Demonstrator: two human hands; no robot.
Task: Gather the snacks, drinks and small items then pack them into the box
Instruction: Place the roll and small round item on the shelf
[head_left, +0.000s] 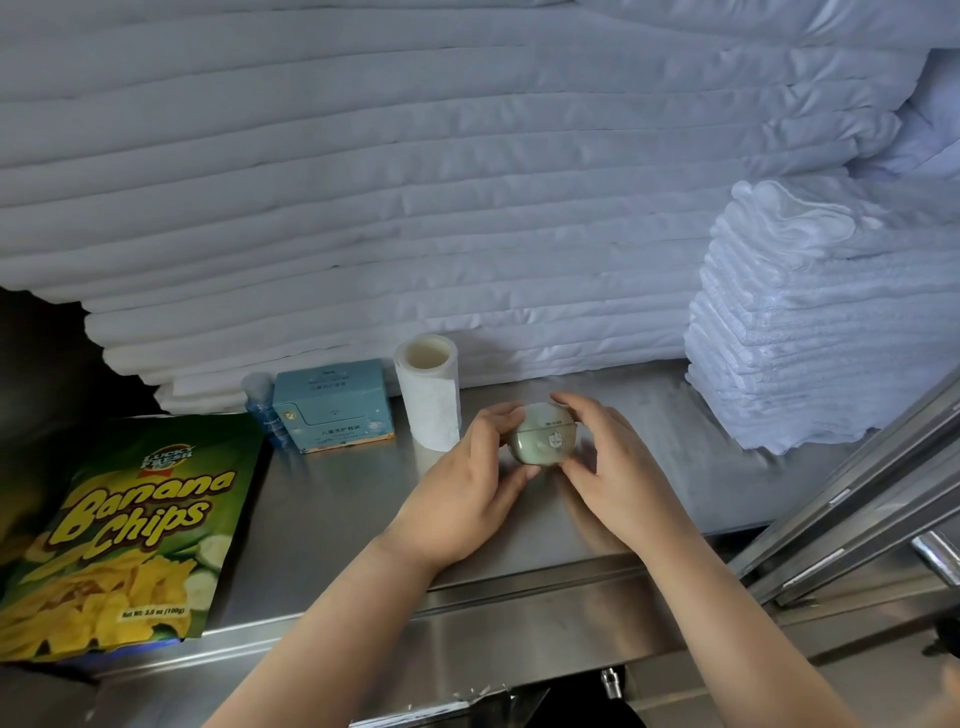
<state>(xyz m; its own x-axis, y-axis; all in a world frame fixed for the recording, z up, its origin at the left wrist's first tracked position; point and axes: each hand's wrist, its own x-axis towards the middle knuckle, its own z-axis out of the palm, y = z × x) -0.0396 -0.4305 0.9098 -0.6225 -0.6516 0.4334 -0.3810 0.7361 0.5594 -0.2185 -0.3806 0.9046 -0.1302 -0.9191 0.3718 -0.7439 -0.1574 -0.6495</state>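
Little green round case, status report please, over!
Held between left grip and right grip: small pale-green round case, sides clasped. White paper roll stands just left, apart. No packing box in view. Over.

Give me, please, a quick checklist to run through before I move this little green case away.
1. Left hand grips the small round pale green case: ok.
2. Right hand grips its opposite side: ok.
3. Case lid fully shut: cannot tell; only a seam shows.
4. Upright white paper roll stands apart from the left hand: ok, though near.
5. Packing box in sight: not ok; none shows.
6. Other items gathered: not ok; the green banana chips bag lies on the stainless steel shelf.
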